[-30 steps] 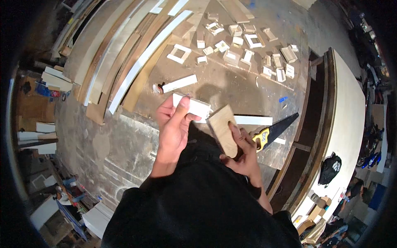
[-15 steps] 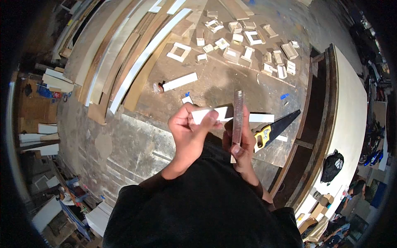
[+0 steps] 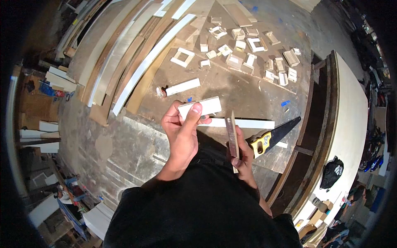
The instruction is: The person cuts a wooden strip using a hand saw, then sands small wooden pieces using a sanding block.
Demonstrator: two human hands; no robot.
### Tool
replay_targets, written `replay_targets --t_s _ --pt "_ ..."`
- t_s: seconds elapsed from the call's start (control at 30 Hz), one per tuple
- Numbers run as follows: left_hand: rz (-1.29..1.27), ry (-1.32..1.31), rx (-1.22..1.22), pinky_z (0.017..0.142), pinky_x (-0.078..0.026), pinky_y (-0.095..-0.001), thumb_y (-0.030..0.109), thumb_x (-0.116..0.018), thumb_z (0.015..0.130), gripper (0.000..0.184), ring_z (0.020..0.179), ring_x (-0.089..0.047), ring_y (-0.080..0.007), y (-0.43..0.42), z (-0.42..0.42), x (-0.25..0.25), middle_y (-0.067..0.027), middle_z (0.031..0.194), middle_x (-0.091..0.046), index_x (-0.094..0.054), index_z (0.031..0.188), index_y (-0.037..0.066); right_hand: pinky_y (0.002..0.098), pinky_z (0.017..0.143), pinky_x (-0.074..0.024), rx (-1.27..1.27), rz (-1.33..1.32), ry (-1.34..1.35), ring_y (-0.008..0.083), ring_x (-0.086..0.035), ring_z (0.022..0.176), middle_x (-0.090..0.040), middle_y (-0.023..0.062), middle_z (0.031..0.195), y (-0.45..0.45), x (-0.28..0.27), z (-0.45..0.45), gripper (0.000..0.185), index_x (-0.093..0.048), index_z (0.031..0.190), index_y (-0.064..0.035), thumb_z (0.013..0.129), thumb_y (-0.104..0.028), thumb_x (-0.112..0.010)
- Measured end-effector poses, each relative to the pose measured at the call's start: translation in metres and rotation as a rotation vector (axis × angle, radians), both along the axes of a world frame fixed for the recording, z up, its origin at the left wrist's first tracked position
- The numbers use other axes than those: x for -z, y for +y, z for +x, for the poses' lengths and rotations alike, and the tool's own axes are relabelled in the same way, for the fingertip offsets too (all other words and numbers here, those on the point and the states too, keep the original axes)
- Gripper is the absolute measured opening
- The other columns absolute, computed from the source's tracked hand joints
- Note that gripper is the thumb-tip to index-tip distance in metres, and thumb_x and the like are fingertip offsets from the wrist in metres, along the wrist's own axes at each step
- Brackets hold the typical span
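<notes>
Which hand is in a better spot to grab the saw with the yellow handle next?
Probably the right hand: it's closer to the saw, though it would have to put down the wooden block first. The left hand is farther away, holding a white piece.

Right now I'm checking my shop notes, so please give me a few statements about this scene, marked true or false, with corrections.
1. The left hand holds a white piece. True.
2. The right hand is empty. False: the right hand holds a brown piece.
3. The white piece touches the brown piece. False: a gap shows between them.
4. The saw has yellow on its handle. True.
5. The bag touches the saw. False: the bag lies apart, further right.
</notes>
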State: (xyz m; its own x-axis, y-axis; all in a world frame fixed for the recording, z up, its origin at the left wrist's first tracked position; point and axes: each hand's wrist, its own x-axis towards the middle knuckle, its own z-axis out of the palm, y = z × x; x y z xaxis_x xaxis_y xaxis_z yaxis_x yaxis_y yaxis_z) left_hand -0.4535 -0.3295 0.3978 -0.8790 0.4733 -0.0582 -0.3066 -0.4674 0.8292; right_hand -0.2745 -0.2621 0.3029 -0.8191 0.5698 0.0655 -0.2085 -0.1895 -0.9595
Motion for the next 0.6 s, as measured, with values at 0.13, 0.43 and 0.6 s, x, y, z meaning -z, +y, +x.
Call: replay_targets --t_s 0.13,0.43,0.6 --pt "-0.009 0.013 -0.008 0.064 -0.06 -0.0297 0.008 -0.071 0.092 0.014 0.072 -0.068 -0.0127 0.002 0.009 0.001 -0.0082 0.084 -0.069 -0.059 0.085 0.004 0.0396 0.115 -0.0282 0.039 -0.037 0.039 0.0285 -0.037 0.143 -0.031 0.0215 0.159 0.002 -0.013 -0.002 0.092 -0.03 0.154 -0.0002 0.084 -0.045 -0.071" --pt "0.1 0.04 0.076 0.063 -0.061 -0.0319 0.005 -0.074 0.088 0.018 0.071 -0.069 -0.0148 -0.005 0.008 0.001 -0.0106 0.085 -0.07 -0.056 0.085 0.003 0.0383 0.115 -0.0289 -0.097 0.243 0.051 0.0301 -0.042 0.14 -0.043 0.0237 0.151 0.011 0.007 -0.011 0.085 -0.034 0.153 -0.0026 0.084 -0.03 -0.074" --pt "0.002 0.533 0.082 0.068 -0.06 -0.0295 -0.001 -0.078 0.083 0.021 0.081 -0.07 -0.0171 -0.024 -0.005 0.007 -0.0122 0.087 -0.067 -0.059 0.093 0.0 0.041 0.116 -0.0286 0.003 0.009 0.008 0.0299 -0.039 0.142 -0.037 0.0212 0.156 0.015 0.019 0.012 0.091 -0.037 0.151 -0.0035 0.08 -0.044 -0.077"
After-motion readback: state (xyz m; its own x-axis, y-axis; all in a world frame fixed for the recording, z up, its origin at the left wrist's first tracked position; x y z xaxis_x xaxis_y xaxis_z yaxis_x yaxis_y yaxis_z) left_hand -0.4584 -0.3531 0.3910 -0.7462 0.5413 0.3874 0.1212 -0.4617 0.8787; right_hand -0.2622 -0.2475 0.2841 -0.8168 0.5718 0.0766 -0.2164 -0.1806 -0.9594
